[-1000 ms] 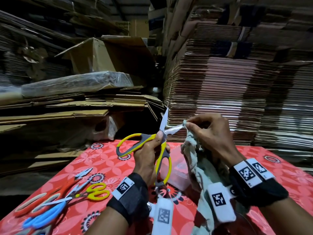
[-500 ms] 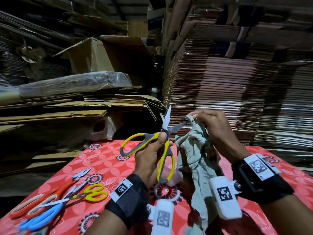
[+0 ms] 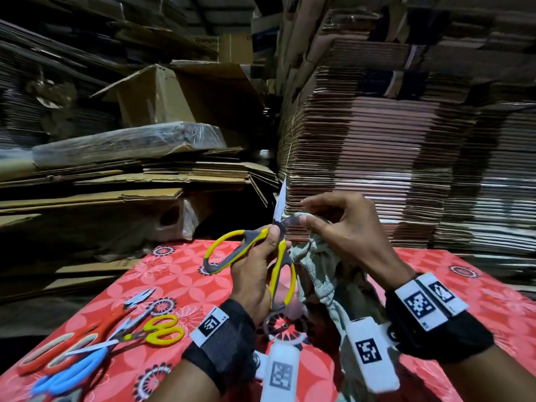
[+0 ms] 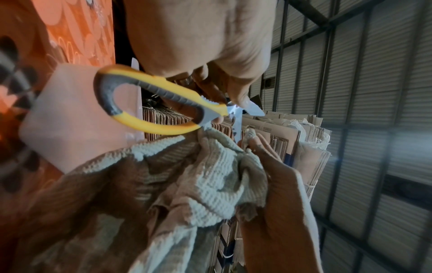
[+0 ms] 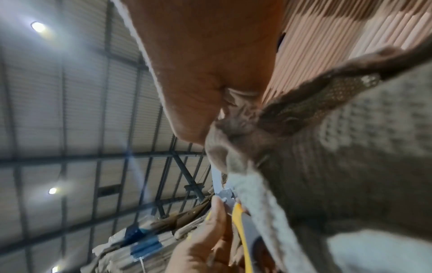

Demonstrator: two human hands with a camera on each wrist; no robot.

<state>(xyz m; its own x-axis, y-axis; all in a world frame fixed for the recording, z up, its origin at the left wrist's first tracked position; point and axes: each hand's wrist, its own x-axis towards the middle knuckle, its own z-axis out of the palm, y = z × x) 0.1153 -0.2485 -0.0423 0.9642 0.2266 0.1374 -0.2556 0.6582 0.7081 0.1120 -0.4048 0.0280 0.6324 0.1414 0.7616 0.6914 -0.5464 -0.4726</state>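
Over the table we've free room mid-left & far right. The held scissors & cloth block its middle, spare scissors its near-left corner, cardboard stacks its far edge.

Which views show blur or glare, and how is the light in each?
Head view: dim, cardboard stacks curve from wide-angle distortion, yellow scissors sharp. Left wrist view: left hand washed out pale, a flare at the right. Right wrist view: ceiling lamps glare with a streak, the cloth close and blurred.
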